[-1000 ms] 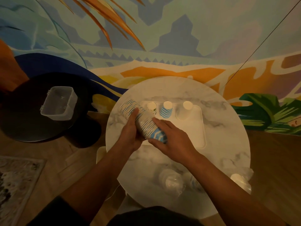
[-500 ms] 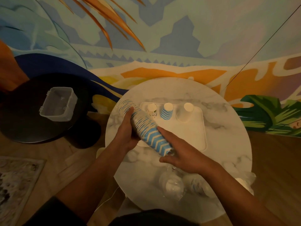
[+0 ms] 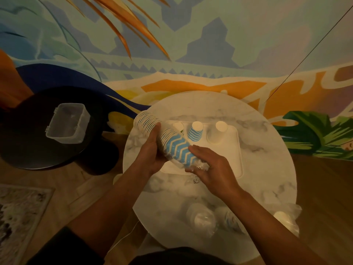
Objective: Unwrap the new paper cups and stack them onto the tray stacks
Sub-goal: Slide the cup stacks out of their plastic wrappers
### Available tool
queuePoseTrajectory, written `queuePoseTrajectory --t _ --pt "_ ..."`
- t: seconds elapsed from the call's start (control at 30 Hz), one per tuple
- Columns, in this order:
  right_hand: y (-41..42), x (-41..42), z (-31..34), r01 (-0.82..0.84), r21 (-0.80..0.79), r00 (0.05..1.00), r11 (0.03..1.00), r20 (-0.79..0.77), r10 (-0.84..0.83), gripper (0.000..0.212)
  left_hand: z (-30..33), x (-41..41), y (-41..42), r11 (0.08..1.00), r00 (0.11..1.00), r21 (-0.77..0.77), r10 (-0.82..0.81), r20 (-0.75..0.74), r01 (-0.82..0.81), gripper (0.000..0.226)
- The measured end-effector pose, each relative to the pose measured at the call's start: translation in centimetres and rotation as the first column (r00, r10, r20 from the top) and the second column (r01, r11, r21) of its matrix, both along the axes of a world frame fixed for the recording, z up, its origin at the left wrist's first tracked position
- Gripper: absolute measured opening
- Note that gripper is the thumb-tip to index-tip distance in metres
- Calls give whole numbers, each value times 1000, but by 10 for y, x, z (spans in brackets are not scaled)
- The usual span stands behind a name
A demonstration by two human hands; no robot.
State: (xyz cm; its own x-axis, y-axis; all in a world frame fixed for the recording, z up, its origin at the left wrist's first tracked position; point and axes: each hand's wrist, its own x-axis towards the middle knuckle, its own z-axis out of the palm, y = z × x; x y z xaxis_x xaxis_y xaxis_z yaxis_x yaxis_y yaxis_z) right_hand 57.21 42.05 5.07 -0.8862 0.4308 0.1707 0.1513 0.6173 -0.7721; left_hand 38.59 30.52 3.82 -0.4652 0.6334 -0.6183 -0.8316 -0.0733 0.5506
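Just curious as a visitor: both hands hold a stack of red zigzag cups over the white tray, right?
Not quite: the head view shows the cups have blue zigzags, not red. Both the left hand and right hand hold them over the white tray.

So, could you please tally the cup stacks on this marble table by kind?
Upside-down stacks on the tray: 3
Partly wrapped chevron stack, held by the left hand and right hand: 1
Wrapped sleeves at the near edge: 3
Total: 7
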Motion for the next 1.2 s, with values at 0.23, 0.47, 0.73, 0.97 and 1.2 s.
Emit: queuePoseTrajectory --t 0.23,0.47,0.73,0.97,1.2 --pt "-9 -9 -2 59 30 998 998 -22 -58 64 -2 8 9 999 999 -36 -26 -20 26 82" --pt "-21 -16 5 -148 -9 967 989 210 146 93 3 11 14 998 999 -58 -16 -28 15 81" --pt "-24 -23 11 -69 -4 982 998 178 68 77 10 17 10 999 998 -34 -19 -62 17 85" --pt "-36 -22 2 36 4 988 999 150 -37 78 22 30 7 993 992 -89 -91 -87 83 51" --pt "-26 -29 10 11 48 993 999 117 -17 73 23 41 8 996 975 -52 -87 -206 78 37"
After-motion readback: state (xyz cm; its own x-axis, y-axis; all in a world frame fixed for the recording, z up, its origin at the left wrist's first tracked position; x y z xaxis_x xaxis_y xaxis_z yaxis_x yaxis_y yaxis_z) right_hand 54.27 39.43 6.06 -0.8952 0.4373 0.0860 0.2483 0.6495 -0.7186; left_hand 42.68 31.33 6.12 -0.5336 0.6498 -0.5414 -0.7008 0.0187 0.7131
